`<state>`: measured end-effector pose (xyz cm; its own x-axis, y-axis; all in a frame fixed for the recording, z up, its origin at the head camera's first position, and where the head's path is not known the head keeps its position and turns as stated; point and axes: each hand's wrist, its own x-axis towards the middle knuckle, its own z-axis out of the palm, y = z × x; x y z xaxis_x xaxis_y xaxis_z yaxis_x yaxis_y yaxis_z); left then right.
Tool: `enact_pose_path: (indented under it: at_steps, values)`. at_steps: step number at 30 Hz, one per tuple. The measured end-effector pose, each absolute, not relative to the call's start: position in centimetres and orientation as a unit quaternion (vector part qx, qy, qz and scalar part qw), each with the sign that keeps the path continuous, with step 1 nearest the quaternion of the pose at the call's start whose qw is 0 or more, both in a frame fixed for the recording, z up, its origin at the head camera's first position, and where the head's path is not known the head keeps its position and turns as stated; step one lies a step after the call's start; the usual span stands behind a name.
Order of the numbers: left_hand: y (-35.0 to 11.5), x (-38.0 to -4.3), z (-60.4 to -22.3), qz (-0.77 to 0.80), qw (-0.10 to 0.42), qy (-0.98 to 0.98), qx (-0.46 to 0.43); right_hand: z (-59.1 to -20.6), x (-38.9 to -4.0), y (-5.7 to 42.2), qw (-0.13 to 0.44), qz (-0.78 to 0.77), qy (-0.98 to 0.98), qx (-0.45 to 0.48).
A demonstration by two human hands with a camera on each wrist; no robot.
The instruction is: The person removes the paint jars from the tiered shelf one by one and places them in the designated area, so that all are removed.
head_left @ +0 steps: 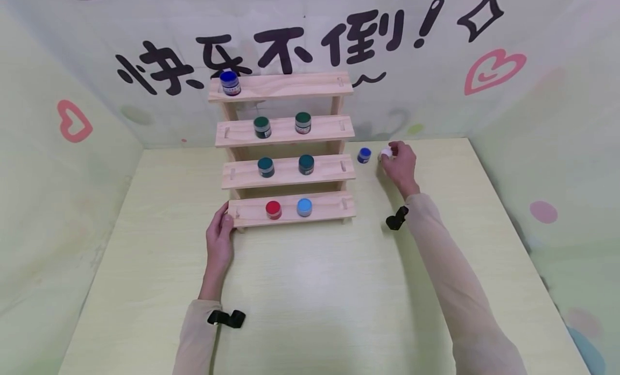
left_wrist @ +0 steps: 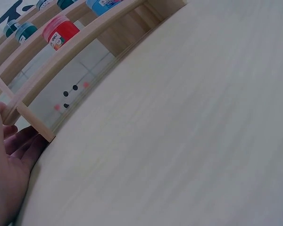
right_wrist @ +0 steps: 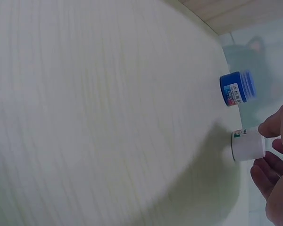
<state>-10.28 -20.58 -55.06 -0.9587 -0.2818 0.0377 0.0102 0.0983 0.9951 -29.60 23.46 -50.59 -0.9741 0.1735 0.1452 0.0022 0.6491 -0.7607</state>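
Right hand (head_left: pixel 403 165) seemingly around white jar (right_wrist: pixel 247 145)

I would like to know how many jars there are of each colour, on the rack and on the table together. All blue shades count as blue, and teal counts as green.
Green jars: 4
Blue jars: 3
Red jar: 1
White jar: 1
Total: 9
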Motion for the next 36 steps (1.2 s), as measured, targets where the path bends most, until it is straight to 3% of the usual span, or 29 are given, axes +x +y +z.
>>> enact_pose_path:
  at_steps: [15, 36]
  values:
    - [-20.7, -10.2, -54.9, -0.666, 0.11, -0.731, 0.096, -45.7, -29.8, 22.6, 0.191, 0.411, -0.892, 0.016]
    - [-20.7, -10.2, -54.8, -0.672, 0.109, -0.726, 0.091, -36.9, -30.8, 17.9, 0.302, 0.401, -0.858, 0.106]
